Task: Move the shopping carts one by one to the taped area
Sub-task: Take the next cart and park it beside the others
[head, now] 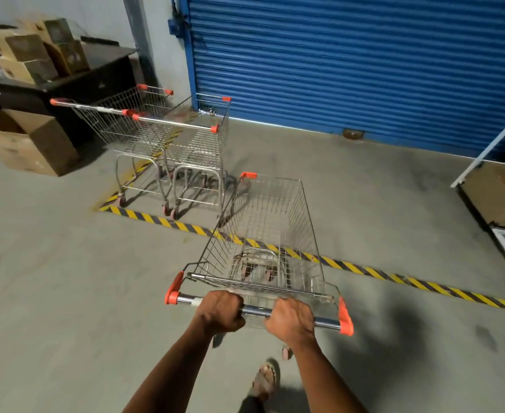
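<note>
Both of our hands are wrapped around the handle bar (258, 312) of the cart (263, 234) we are pushing: the left hand (220, 312) sits left of the bar's middle and the right hand (291, 322) just right of it, fingers curled over the tube between the orange end caps. This cart is crossing the yellow-and-black floor tape (364, 271), its front past the line and its handle end on our side. Two parked carts (170, 150) stand side by side inside the taped area, near the blue shutter door (349, 64); cardboard boxes (27, 144) lie well to the left. We judge the empty wire basket to be light and stiff, easy to roll on the smooth concrete, though its wheels may swivel and let the nose drift. The bar is the right place to hold, hands apart for steering. Careful aim should keep its front left corner off the nearest parked cart.
</note>
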`<move>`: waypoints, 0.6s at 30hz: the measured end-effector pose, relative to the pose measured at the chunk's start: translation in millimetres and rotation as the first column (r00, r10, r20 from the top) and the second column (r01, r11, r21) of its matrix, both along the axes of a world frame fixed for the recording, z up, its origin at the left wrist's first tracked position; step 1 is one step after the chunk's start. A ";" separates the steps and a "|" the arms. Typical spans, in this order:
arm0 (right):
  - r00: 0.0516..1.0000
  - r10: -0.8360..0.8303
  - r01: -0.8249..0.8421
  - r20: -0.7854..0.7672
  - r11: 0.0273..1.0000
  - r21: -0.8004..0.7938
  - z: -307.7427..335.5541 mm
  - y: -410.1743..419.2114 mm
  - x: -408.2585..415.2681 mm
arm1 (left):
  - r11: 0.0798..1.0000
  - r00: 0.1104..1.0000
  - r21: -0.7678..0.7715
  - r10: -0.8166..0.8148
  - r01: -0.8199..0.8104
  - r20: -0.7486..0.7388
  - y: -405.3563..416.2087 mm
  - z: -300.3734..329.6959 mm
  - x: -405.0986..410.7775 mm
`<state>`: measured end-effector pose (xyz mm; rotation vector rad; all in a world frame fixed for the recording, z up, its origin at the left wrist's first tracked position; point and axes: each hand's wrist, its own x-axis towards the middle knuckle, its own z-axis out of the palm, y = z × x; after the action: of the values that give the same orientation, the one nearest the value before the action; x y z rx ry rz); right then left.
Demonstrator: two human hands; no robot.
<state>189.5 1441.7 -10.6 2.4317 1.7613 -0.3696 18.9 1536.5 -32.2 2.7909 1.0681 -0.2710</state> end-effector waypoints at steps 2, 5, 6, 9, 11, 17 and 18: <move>1.000 -0.024 0.024 -0.001 1.000 -0.001 -2.4 37.9 13.7 | 1.000 1.000 0.002 -0.003 0.003 -0.010 39.2 -1.3 15.2; 0.999 -0.037 0.037 0.013 0.999 -0.005 -5.4 98.1 39.3 | 1.000 0.999 0.007 -0.027 0.027 -0.023 99.3 -1.2 42.5; 0.999 -0.041 0.041 0.015 0.999 -0.001 -7.1 119.5 48.7 | 1.000 0.999 0.007 -0.029 0.029 -0.023 120.0 -1.6 51.7; 0.999 -0.046 0.046 0.008 0.999 0.009 -10.3 183.3 79.2 | 1.000 0.999 -0.004 -0.015 0.015 -0.032 180.8 -1.0 80.7; 0.999 -0.035 0.035 0.005 0.999 0.004 -11.9 226.3 99.6 | 1.000 1.000 0.000 0.002 -0.002 -0.024 221.0 -2.4 99.6; 1.000 -0.010 0.010 -0.012 1.000 -0.014 -13.3 337.0 150.2 | 0.999 0.999 0.015 0.035 -0.035 -0.009 323.3 -0.1 145.6; 1.000 -0.006 0.006 -0.014 1.000 -0.022 -13.2 354.2 157.3 | 0.999 0.999 0.011 0.037 -0.037 -0.010 340.0 0.3 152.5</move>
<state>346.8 1795.8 -23.8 2.4264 1.7467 -0.4059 171.3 1876.5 -31.9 2.7793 1.1254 -0.2762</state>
